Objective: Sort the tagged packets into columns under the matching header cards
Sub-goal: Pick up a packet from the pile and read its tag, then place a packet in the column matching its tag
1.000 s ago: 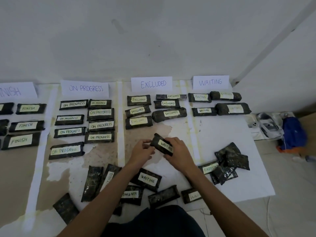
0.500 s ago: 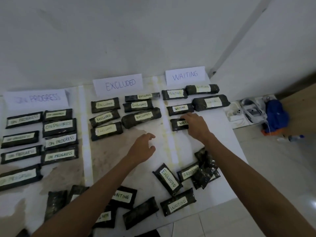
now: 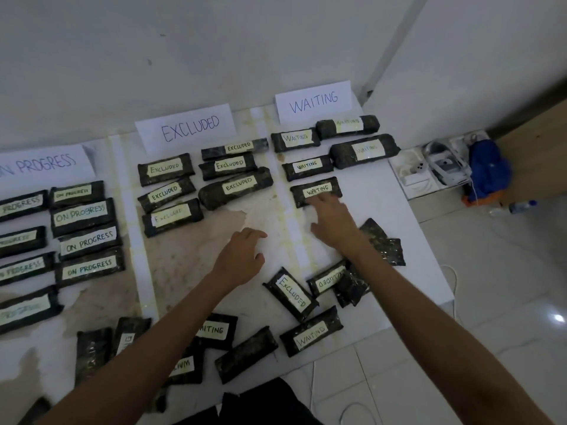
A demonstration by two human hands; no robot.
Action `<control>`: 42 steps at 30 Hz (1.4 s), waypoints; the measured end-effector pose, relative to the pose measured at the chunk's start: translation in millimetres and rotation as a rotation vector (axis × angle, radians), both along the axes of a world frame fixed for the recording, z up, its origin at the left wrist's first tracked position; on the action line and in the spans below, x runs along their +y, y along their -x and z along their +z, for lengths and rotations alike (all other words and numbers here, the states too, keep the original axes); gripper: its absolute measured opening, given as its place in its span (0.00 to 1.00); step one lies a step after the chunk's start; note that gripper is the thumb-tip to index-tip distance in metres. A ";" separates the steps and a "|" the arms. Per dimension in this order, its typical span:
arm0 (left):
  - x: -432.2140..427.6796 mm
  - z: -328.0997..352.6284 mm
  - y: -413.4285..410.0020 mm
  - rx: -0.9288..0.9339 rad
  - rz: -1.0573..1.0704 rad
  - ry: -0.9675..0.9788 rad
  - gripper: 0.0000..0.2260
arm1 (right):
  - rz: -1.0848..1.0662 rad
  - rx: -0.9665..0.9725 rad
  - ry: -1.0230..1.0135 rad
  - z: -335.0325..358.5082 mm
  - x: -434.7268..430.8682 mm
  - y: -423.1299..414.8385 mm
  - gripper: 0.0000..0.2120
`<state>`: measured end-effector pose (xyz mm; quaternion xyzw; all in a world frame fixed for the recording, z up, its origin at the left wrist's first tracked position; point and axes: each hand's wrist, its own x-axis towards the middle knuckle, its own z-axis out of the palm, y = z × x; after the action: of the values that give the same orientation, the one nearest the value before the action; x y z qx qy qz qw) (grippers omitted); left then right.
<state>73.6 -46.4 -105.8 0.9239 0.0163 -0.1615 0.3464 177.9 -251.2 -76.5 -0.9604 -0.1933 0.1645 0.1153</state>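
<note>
Through the head camera I look down on a white paper sheet [image 3: 383,204] laid on the floor. My right hand [image 3: 333,231] reaches forward, its fingers [image 3: 319,207] straight and close together, their tips touching the near edge of a packet [image 3: 317,188]. They are clamped on nothing. That packet is a flat, dark, crinkly oblong with a pale paper strip lettered "WAITING". It lies third down the left side of the column under the WAITING card [image 3: 313,101], a plain white rectangle with blue handwriting. Four similar packets sit above it, two of them rounder and fuller.

My left hand [image 3: 241,260] is over the stained, blotchy middle of the sheet. Its fingers [image 3: 254,236] are loosely curled and hold nothing.

Six dark packets lie under the EXCLUDED card [image 3: 187,128], and more under the ON PROGRESS card [image 3: 46,164] at the left edge.

Nearer to me the unsorted packets are scattered at angles: one tagged Excluded [image 3: 291,292], another Excluded lying upside down [image 3: 326,279] and one tagged Waiting [image 3: 311,331]. A glossy, wrinkled heap [image 3: 383,250] lies beside my right wrist.
</note>
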 end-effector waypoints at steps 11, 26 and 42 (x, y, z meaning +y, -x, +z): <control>12.3 -7.7 60.1 -0.009 -0.007 -0.232 0.26 | 0.025 0.027 0.234 -21.1 38.1 165.8 0.28; 89.3 6.0 60.5 -0.061 0.258 -0.154 0.24 | 0.320 -0.139 0.056 -1.1 128.5 25.5 0.29; 109.4 5.8 85.8 0.016 0.246 -0.148 0.24 | 0.379 0.004 -0.053 1.1 145.4 56.2 0.24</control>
<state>-12.2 63.1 -100.0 0.9367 0.1440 -0.1235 0.2944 121.7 -105.8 -75.4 -0.9030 -0.3749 0.1801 0.1078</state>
